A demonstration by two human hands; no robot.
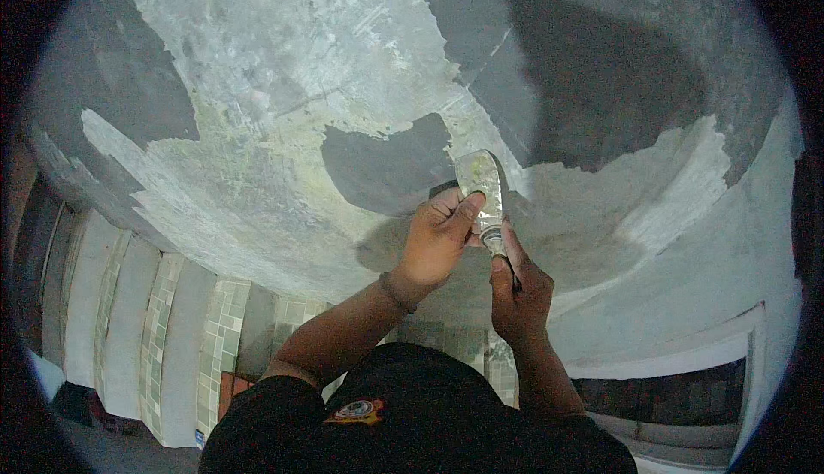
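Observation:
A scraper (482, 175) with a curved metal blade, smeared with pale residue, is held up in front of the patchy grey wall surface (378, 161). My right hand (522, 298) is wrapped round its handle from below. My left hand (436, 238) grips the side of the blade, its thumb lying across the metal and the other fingers partly hidden behind. The blade's rounded end points up, close to the surface; whether it touches cannot be told. Around it, dark grey areas meet rough whitish patches with ragged borders.
Steps with tiled faces (219, 328) run along the lower left. At the lower right, a pale-framed opening (678, 397) shows dark inside. A large shadow (601, 79) falls on the surface at the upper right.

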